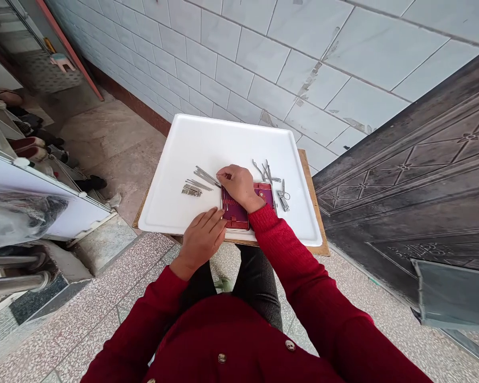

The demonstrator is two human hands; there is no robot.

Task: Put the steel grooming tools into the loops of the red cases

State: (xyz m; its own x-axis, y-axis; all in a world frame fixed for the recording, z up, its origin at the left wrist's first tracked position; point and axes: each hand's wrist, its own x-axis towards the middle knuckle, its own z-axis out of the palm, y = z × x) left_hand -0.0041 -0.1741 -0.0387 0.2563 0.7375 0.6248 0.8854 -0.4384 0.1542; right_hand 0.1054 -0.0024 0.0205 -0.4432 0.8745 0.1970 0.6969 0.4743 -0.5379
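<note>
A red manicure case (pixel 239 224) lies unfolded on a white tray (pixel 155 213), with loops along its purple inside. My left hand (pixel 201 234) rests with its fingers stretched out at the case's lower left edge. Reaching over the case, my right hand (pixel 237 185) has thumb and fingers pinched together beside several slim metal tools (pixel 206 175). What the pinch holds, if anything, is too small to make out. Left of the case is a small metal piece (pixel 191 190). To its right lie nail clippers (pixel 282 201), small scissors (pixel 285 190) and several plier-like tools (pixel 265 170).
The tray sits on a wooden board (pixel 318 223) above my knees. A tiled wall (pixel 223 48) rises behind it, and a dark patterned door (pixel 403 175) stands to the right. On the left is a rack with shoes (pixel 32 146).
</note>
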